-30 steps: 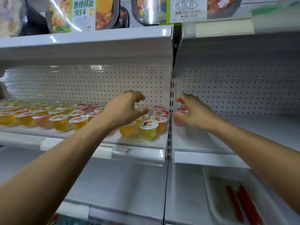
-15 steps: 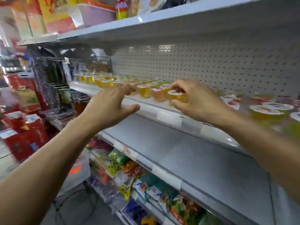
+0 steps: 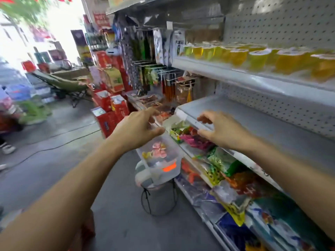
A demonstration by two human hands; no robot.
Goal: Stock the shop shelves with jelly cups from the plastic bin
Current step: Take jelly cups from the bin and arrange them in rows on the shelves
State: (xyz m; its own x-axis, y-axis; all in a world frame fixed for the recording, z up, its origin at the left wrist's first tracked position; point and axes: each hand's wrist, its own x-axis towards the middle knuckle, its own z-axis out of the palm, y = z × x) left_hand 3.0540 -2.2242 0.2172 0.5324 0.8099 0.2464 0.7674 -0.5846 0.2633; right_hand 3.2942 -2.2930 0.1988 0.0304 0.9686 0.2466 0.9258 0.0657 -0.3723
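A clear plastic bin (image 3: pixel 169 170) stands on a round stool in the aisle, beside the shelving, with a few pink and yellow jelly cups (image 3: pixel 157 151) inside. My left hand (image 3: pixel 137 130) hovers above the bin, fingers loosely spread and holding nothing. My right hand (image 3: pixel 220 129) is level with it to the right, in front of a bare shelf edge, fingers half curled and empty. Rows of yellow and orange jelly cups (image 3: pixel 253 57) stand on the upper white shelf (image 3: pixel 226 74) at the right. The picture is motion-blurred.
The bare white shelf (image 3: pixel 272 127) runs below the stocked one. Bagged snacks (image 3: pixel 223 165) fill the lower shelves. Red boxes (image 3: pixel 110 113) stand at the aisle end, hanging packets (image 3: pixel 155 69) above them. A cable lies across the grey floor (image 3: pixel 54 160).
My view has swung left and down from the shelf to the aisle and the bin. Both hands have come away from the jelly cups and dropped toward the bin, empty.
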